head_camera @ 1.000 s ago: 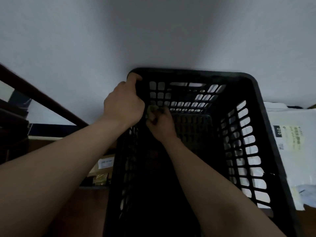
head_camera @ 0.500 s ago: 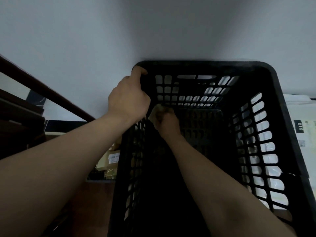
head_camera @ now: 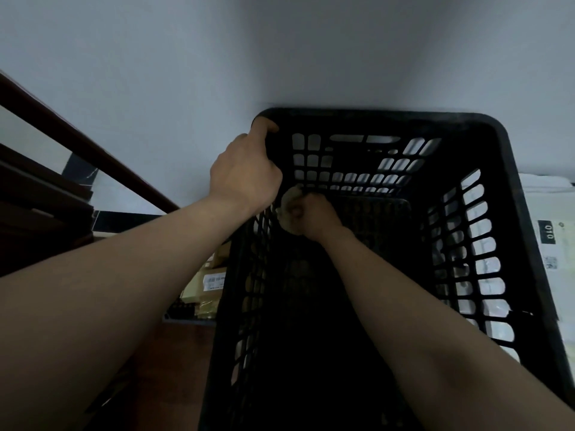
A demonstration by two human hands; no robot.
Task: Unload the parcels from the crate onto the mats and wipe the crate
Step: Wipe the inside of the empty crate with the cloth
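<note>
A tall black slotted crate [head_camera: 510,194] fills the middle and right of the view; its inside looks dark and holds no parcel that I can see. My left hand [head_camera: 245,175] grips the crate's far left rim corner, fingers curled over the edge. My right hand [head_camera: 314,217] is deep inside the crate, gripping a crumpled pale cloth [head_camera: 289,203] pressed against the inner left wall near the far corner. A white parcel [head_camera: 557,244] with a label lies right of the crate. Brown parcels [head_camera: 211,281] lie left of it.
A pale wall [head_camera: 280,57] stands directly behind the crate. A dark wooden handrail [head_camera: 77,141] slants along the left, with dark steps below it. A dark mat edge [head_camera: 186,317] shows under the brown parcels, above reddish-brown floor.
My view has shifted, so the crate sits further right and lower. My right hand has worked the cloth slightly along the inner left wall. My left hand keeps its grip on the rim.
</note>
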